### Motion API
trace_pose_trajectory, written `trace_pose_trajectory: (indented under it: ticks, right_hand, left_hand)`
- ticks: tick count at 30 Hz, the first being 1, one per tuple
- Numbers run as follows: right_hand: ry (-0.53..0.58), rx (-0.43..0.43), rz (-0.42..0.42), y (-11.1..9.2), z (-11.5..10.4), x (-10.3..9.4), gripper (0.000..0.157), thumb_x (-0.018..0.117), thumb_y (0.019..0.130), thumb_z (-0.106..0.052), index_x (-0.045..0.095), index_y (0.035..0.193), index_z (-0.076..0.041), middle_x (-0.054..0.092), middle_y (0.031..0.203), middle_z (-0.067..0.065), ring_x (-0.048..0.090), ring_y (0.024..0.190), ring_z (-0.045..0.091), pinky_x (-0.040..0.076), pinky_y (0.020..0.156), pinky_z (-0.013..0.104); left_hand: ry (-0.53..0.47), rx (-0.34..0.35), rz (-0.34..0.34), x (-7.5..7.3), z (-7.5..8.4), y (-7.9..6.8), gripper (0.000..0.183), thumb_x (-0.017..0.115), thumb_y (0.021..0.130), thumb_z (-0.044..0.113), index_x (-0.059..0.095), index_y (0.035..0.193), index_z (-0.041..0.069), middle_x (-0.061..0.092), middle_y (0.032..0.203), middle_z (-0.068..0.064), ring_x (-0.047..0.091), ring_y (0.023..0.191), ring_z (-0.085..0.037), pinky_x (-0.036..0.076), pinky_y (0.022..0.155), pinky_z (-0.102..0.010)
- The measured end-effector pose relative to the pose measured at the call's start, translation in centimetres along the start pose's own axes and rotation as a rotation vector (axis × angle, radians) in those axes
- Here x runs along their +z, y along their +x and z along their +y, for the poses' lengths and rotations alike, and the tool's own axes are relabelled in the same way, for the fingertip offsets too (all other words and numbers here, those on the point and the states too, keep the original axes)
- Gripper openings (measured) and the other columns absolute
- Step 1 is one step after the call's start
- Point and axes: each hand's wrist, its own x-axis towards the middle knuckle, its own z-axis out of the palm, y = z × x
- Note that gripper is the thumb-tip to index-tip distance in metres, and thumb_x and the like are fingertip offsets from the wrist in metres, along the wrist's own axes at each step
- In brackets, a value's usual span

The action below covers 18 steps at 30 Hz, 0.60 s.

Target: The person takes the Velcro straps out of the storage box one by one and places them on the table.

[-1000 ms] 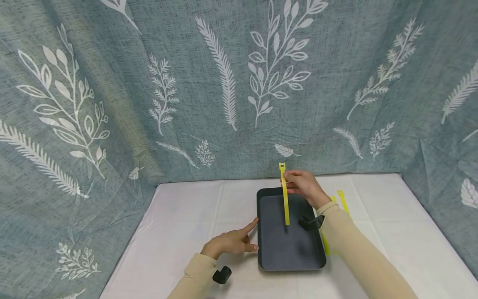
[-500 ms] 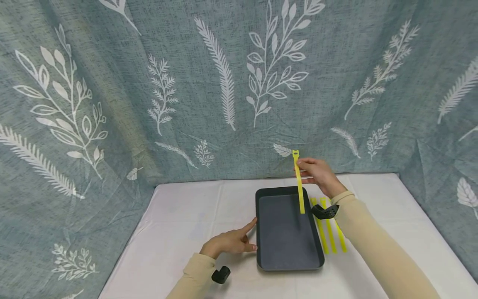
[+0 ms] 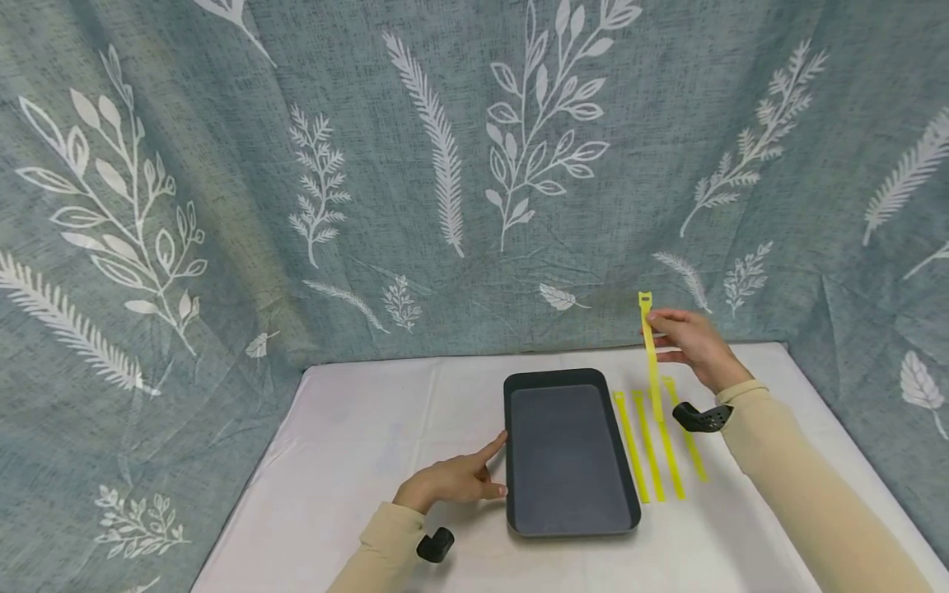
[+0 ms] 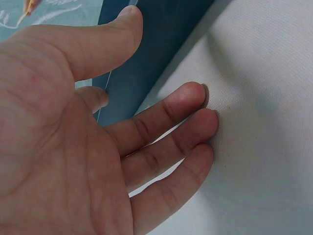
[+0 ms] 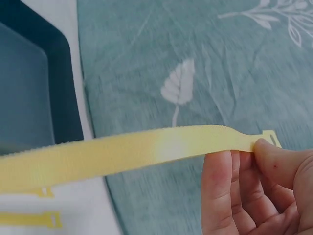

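My right hand pinches a yellow hook-and-loop cable tie near its slotted head, thumb against fingers. The tie hangs down above the table, to the right of a dark grey baking tray. In the right wrist view the tie stretches across to the left from the fingertips. My left hand rests at the tray's left side, with index finger and thumb touching its wall. In the left wrist view the other fingers are loosely extended near the cloth.
Several more yellow cable ties lie roughly side by side on the white tablecloth, right of the tray. A teal curtain with white leaf prints hangs behind the table and along both sides.
My right hand has carried the cable tie from above the tray to the right, over the ties on the cloth. My left hand has stayed at the tray's side.
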Motion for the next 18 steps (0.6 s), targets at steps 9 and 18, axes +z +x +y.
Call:
trace_pose_trajectory:
  ticks: [9, 18]
  right_hand:
    - [-0.036, 0.004, 0.044, -0.7, 1.2, -2.0, 0.064, 0.050, 0.106, -0.043, 0.039, 0.154, -0.001, 0.064, 0.097, -0.020, 0.062, 0.092, 0.007, 0.056, 0.080, 0.023]
    - [-0.068, 0.051, 0.007, -1.3, 2.4, -3.6, 0.066, 0.049, 0.106, -0.045, 0.037, 0.154, 0.000, 0.065, 0.101, -0.017, 0.065, 0.090, 0.001, 0.056, 0.081, 0.025]
  left_hand:
    - [-0.007, 0.003, -0.014, 0.0, -0.2, 0.1, 0.088, 0.071, 0.095, 0.037, 0.016, 0.164, 0.032, 0.067, 0.093, 0.001, 0.058, 0.083, -0.016, 0.045, 0.080, -0.040]
    - [-0.037, 0.013, -0.022, -0.1, 0.0, 0.0, 0.088, 0.071, 0.095, 0.035, 0.016, 0.164, 0.030, 0.065, 0.091, 0.000, 0.056, 0.080, -0.017, 0.043, 0.076, -0.038]
